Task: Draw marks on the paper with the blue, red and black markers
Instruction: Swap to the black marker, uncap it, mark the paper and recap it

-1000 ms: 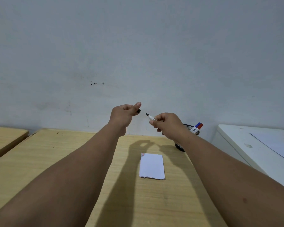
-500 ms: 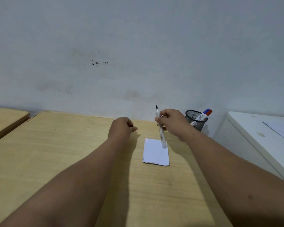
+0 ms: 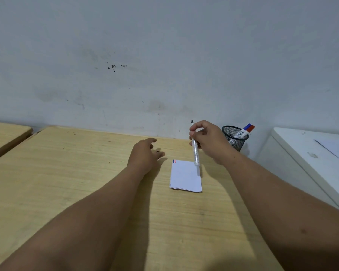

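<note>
A black marker [image 3: 194,149] is pinched in the curled fingers of the right hand [image 3: 209,141], its uncapped tip pointing up toward the wall and its blunt end hanging just above the far right corner of the paper [image 3: 186,176]. The paper, a small folded white sheet, lies flat on the wooden worktop [image 3: 86,173], just in front of the right hand and just to the right of the left hand [image 3: 145,153]. Short blue and red marks are seen at its far left corner.

The left hand is laid low on the worktop with its fingers loosely spread. A small dark object [image 3: 157,151], possibly the marker's cap, is seen at its fingertips, though the view is too poor to be sure. Beyond the right hand, a black mesh cup [image 3: 234,136] is stood against the wall, and the blue marker [image 3: 246,127] and red marker [image 3: 250,129] are held in it.

The risks are judged as follows. The tip faces away from the paper, so the marker must be turned before a mark is made; ink could be smeared on the fingers or the pen dropped in that turn. The paper is not pinned, so it could be dragged by the stroke.
</note>
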